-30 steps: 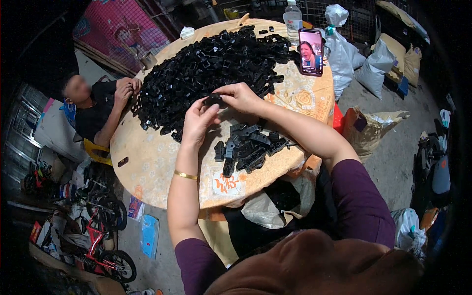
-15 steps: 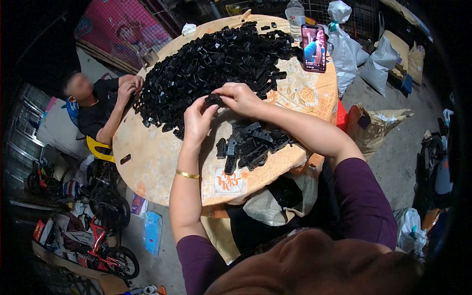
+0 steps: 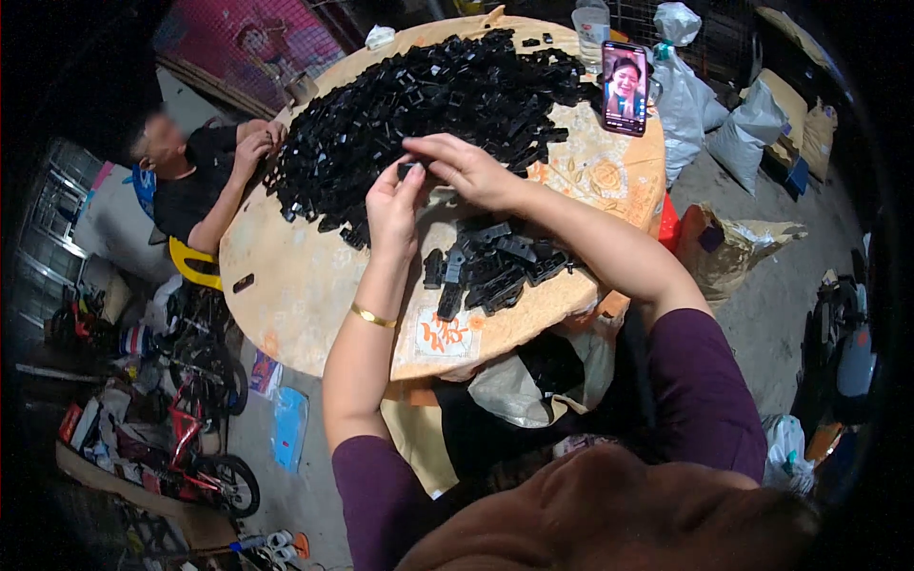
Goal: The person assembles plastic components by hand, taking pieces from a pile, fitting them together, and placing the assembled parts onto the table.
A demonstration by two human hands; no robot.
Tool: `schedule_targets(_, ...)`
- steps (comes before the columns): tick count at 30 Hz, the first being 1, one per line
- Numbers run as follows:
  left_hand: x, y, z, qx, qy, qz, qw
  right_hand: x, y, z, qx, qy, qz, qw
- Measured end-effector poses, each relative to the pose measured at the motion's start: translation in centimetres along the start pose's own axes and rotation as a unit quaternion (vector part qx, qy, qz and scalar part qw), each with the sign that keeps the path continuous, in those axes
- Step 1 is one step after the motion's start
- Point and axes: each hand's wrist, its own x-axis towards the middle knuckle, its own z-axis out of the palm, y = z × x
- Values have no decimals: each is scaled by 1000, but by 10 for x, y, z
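In the head view, the left hand (image 3: 390,205) pinches a small black part (image 3: 407,170) between thumb and fingertips, above the table (image 3: 295,295). It is held between the heap (image 3: 409,105), which spreads toward the far edge, and the pile (image 3: 495,266) by the near edge. The right hand (image 3: 468,171) is just beside it, fingers reaching over; whether they grip the part or are only close, I cannot tell (they partly screen it).

To handle it well, I would pinch the part firmly by its sides, leaving a face free for the right fingertips to meet squarely. Steady the two hands against each other rather than letting both float. The right forearm crosses close above the pile, so a raised elbow should spare those pieces a nudge off the near edge. Eyes belong on the fingertips, I think, not on the phone (image 3: 625,90) by the far right edge.
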Motion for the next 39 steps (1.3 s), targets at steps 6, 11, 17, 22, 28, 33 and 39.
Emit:
schedule_targets(6,-1,25,-9,206,-65,-9,976,6,24,-35,202,81,285,933)
schedule_targets(11,-13,33,-11,513,-332,-81,788,-2,29,-43,-177,14,187,966)
schedule_targets(17,3,23,-30,493,-144,64,856,-9,16,-26,-335,-143,128,922)
schedule_targets(22,8,-2,-39,662,-127,200,711,-13,26,-34,-431,-126,120,885)
schedule_targets(28,3,-13,-21,684,-105,181,699,-8,25,-33,-280,-23,99,955)
schedule_targets(33,16,-25,-45,436,13,100,894,-1,13,-14,-77,-82,103,988)
schedule_targets(39,7,1,-15,121,51,-47,990,-1,-5,-18,-15,-94,170,981)
